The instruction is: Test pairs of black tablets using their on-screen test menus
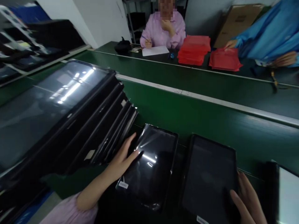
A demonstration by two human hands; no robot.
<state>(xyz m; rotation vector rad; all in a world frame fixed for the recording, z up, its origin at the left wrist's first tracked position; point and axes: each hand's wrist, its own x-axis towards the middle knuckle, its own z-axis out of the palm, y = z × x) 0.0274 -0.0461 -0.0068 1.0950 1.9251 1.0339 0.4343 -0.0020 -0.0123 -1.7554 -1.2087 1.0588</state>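
- Film-wrapped tablet [154,174], head view: it lies screen up on the green work surface [210,115], just right of a stack of dark devices [67,105]. Light glares off its screen, and a small white label sits at its lower left corner.
- Left hand [121,157]: at that tablet's left edge, between it and the stack. Thumb and forefinger are spread apart, the thumb reaching the edge; whether the hand grips, I cannot tell.
- Second tablet [210,177]: to the right of the first, a narrow gap between them, its dark screen also facing up, with a white label at the bottom edge.
- Right hand [249,200]: holds the second tablet by its right edge, thumb over the front and fingers at the side.
- Pale-faced flat item [289,194]: beyond the right hand, cut off by the right border.
- Across a light strip [182,92], a person in pink [163,32] holds a pen over white paper [155,50]. Beside them stands a red stack [194,51]; next to it, a co-worker's blue sleeve [268,34] leads to a hand on a smaller red pile [225,60].
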